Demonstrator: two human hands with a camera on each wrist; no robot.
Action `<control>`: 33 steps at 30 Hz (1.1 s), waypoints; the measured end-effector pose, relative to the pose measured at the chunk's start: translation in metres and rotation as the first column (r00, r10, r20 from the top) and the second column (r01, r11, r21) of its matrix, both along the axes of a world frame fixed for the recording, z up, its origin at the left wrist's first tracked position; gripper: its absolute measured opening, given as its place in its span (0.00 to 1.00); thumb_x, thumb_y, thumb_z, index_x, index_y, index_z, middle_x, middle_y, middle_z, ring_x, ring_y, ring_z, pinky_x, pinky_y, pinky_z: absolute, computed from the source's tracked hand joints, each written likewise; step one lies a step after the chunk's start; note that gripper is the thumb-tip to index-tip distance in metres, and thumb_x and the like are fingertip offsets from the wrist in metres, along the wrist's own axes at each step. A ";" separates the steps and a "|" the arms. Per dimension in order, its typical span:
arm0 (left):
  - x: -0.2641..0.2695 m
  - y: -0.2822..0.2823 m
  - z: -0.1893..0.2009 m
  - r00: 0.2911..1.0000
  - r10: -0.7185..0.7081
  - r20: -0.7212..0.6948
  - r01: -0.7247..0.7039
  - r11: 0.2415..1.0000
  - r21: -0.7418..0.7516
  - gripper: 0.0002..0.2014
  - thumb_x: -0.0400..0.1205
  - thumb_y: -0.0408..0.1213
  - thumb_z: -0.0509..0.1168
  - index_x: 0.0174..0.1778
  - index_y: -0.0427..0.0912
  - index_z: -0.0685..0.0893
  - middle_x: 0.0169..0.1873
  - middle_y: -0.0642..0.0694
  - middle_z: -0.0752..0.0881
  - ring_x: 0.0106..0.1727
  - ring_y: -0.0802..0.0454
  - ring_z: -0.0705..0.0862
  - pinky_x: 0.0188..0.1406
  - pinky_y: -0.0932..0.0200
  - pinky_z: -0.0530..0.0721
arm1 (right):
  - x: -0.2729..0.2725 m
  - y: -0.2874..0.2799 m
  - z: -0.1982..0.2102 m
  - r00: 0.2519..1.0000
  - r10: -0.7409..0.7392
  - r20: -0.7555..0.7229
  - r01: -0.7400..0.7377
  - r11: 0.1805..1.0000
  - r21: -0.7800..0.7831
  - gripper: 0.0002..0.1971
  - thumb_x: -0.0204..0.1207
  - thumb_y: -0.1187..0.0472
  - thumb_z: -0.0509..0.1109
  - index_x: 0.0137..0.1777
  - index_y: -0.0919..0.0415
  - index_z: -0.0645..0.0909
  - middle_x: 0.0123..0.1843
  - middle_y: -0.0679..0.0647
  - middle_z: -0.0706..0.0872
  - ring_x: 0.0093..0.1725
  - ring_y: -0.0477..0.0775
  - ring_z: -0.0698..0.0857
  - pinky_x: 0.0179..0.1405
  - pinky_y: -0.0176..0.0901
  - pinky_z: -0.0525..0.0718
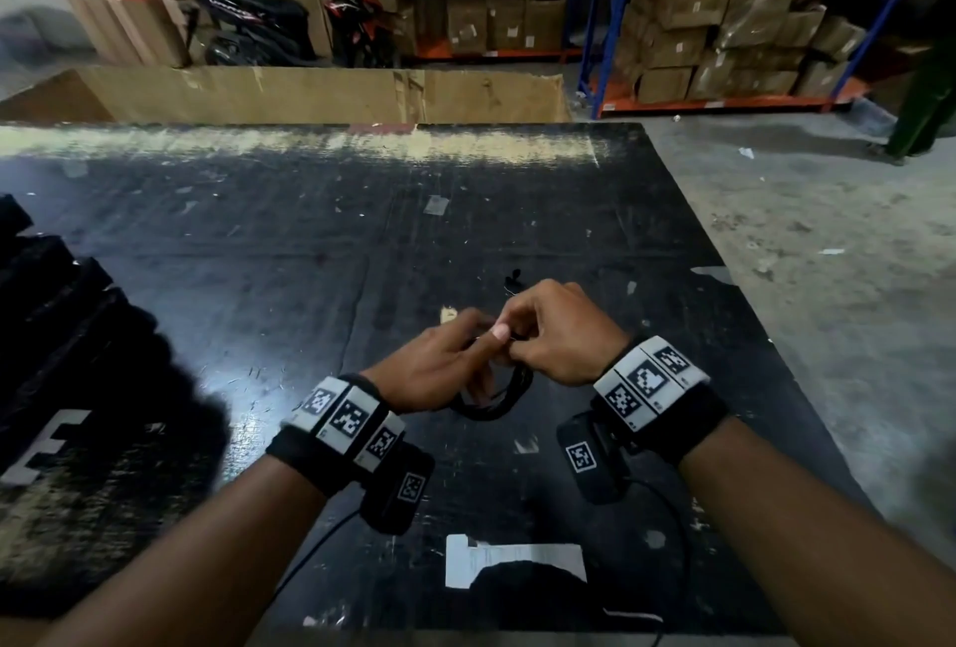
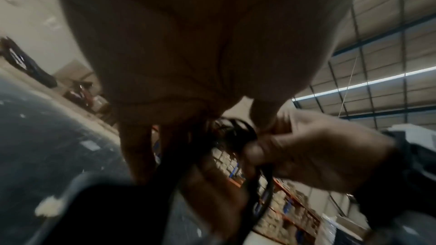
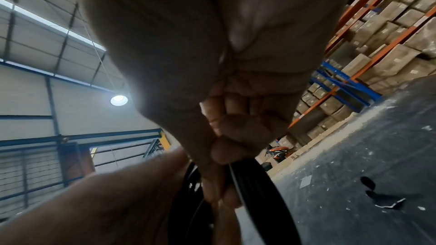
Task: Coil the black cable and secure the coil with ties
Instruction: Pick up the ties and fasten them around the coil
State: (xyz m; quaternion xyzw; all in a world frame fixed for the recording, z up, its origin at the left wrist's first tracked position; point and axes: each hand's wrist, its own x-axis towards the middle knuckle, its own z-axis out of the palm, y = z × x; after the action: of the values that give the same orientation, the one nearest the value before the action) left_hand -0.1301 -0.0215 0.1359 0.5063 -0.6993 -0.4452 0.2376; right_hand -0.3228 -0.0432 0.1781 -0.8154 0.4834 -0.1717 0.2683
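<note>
Two hands meet above the near middle of the black worktop (image 1: pixel 269 242), both busy with the coiled black cable (image 1: pixel 499 400). The left hand (image 1: pixel 439 367) has its fingers curled round the loops, thumb lying on top. The right hand (image 1: pixel 556 330) pinches the bundle at its upper side, fingers folded tight; whether a tie sits in that pinch is too blurred to tell. The coil hangs below the hands, just above the worktop or touching it. A small black scrap (image 1: pixel 513 279) lies just beyond the hands, well clear of the coil. A dark stacked heap (image 1: pixel 57 315) crowds the left edge, and white tape patches (image 1: pixel 509 561) mark the near edge. Past the far edge stand a cardboard sheet (image 1: pixel 320 95), parked motorcycles (image 1: pixel 357 20) and racks of cartons (image 1: pixel 714 30).
</note>
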 end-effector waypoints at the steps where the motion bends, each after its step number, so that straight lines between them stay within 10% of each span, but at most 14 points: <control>1: -0.004 0.000 -0.001 1.000 0.002 0.000 -0.002 1.000 0.017 0.24 0.89 0.60 0.55 0.56 0.41 0.84 0.31 0.55 0.89 0.32 0.56 0.88 0.39 0.54 0.86 | 0.002 -0.002 -0.001 0.999 -0.019 0.035 0.019 1.000 0.000 0.07 0.66 0.60 0.82 0.44 0.53 0.89 0.38 0.50 0.93 0.42 0.48 0.91 0.43 0.46 0.89; 5: -0.007 -0.003 -0.006 0.926 0.172 -0.337 -0.132 0.982 0.138 0.29 0.89 0.56 0.57 0.43 0.29 0.81 0.26 0.51 0.73 0.25 0.55 0.70 0.33 0.52 0.74 | -0.003 -0.010 -0.014 0.946 -0.166 0.278 0.131 0.981 0.142 0.20 0.65 0.59 0.86 0.49 0.54 0.78 0.35 0.48 0.88 0.33 0.44 0.86 0.39 0.42 0.85; 10: -0.002 0.006 -0.008 0.730 0.219 -0.647 -0.039 0.959 0.280 0.19 0.88 0.49 0.58 0.33 0.44 0.70 0.23 0.52 0.60 0.21 0.58 0.61 0.32 0.56 0.71 | -0.007 -0.003 -0.027 0.781 -0.266 0.565 0.063 0.934 0.353 0.17 0.69 0.68 0.85 0.52 0.62 0.82 0.36 0.56 0.88 0.22 0.36 0.80 0.23 0.29 0.76; 13: 0.003 0.006 -0.008 0.796 0.198 -0.571 -0.032 0.957 0.287 0.19 0.91 0.47 0.58 0.37 0.39 0.77 0.22 0.52 0.65 0.22 0.57 0.67 0.35 0.57 0.76 | -0.008 -0.004 -0.031 0.695 -0.269 0.667 0.050 0.943 0.329 0.10 0.69 0.75 0.82 0.47 0.70 0.85 0.35 0.60 0.89 0.22 0.35 0.83 0.21 0.27 0.75; 18: 0.005 0.005 -0.012 0.917 0.172 -0.361 -0.062 0.953 0.297 0.19 0.94 0.40 0.51 0.49 0.31 0.81 0.26 0.49 0.75 0.27 0.52 0.76 0.34 0.57 0.77 | -0.007 -0.004 -0.045 0.812 -0.186 0.553 0.015 0.954 0.299 0.11 0.66 0.75 0.85 0.43 0.76 0.86 0.36 0.60 0.92 0.27 0.36 0.87 0.28 0.28 0.82; 33: 0.026 -0.007 -0.046 0.767 0.456 -0.451 -0.169 0.822 0.543 0.24 0.91 0.43 0.57 0.26 0.45 0.77 0.22 0.53 0.61 0.20 0.58 0.59 0.28 0.58 0.64 | 0.016 -0.064 -0.065 0.892 0.017 0.452 -0.221 0.889 0.402 0.09 0.75 0.60 0.82 0.44 0.67 0.88 0.42 0.63 0.95 0.30 0.55 0.88 0.28 0.41 0.84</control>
State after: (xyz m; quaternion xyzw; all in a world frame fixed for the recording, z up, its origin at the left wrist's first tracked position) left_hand -0.1039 -0.0285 0.0900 0.5067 -0.3695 -0.6827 0.3750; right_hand -0.3073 -0.1075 0.1129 -0.7021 0.3846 -0.2183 0.5582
